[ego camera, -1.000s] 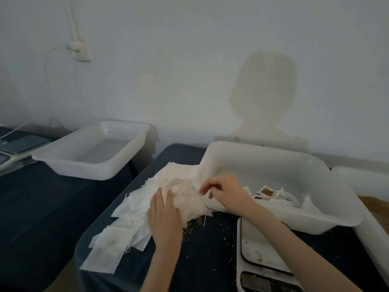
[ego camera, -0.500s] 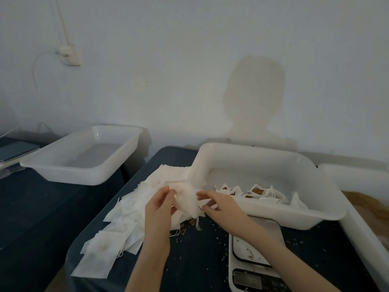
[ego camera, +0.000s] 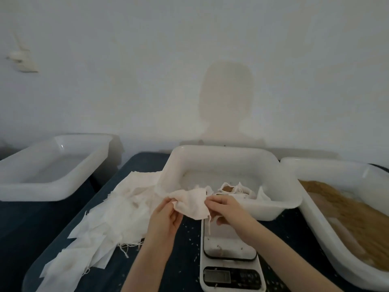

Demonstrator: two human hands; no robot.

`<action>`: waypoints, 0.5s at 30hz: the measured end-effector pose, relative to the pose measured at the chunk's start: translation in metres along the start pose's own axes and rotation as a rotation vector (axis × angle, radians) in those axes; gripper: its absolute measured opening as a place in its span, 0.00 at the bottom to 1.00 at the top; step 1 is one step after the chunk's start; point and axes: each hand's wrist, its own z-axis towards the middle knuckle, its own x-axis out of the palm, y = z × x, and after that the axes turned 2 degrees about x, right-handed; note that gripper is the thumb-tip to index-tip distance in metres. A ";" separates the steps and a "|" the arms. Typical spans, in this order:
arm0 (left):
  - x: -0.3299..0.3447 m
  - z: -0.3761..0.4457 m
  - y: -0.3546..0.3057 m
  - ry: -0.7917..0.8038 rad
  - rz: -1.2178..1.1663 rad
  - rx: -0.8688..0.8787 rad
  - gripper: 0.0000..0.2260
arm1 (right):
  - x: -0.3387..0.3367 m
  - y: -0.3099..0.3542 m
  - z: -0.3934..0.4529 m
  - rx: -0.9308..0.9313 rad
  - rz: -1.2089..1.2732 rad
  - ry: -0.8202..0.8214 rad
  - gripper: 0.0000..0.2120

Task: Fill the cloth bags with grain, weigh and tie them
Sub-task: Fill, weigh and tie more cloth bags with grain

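Both hands, left hand [ego camera: 166,218] and right hand [ego camera: 228,209], pinch one cloth bag [ego camera: 190,204] in their fingers above a dark desk [ego camera: 130,268] by a white wall [ego camera: 147,81].

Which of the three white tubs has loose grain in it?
The rightmost tub, beside the scale: brown grain covers its floor. The middle tub holds cloth bags, and the left tub shows no grain.

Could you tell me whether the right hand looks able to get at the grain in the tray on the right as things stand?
Probably yes: the grain lies uncovered in an open tray beside the right hand, nothing between them. But that hand and the left hand both pinch a bag.
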 end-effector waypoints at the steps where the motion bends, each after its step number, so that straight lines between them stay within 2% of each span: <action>1: 0.005 0.001 0.001 -0.006 0.064 0.006 0.10 | -0.005 0.000 -0.001 0.004 0.013 -0.021 0.06; 3: 0.014 0.002 0.001 -0.056 0.236 0.094 0.10 | -0.015 -0.001 -0.003 0.005 0.061 -0.073 0.08; 4: 0.018 0.002 0.001 -0.106 0.367 0.190 0.11 | -0.020 -0.001 -0.005 -0.010 0.073 -0.100 0.09; 8: 0.038 -0.009 0.002 -0.262 0.895 0.726 0.11 | -0.032 -0.002 -0.011 -0.131 -0.051 -0.172 0.11; 12: 0.064 -0.024 0.007 -0.123 1.195 0.932 0.06 | -0.033 -0.002 -0.017 -0.265 -0.211 -0.170 0.11; 15: 0.073 -0.028 0.009 -0.116 1.316 1.059 0.03 | -0.032 -0.003 -0.022 -0.345 -0.228 -0.162 0.10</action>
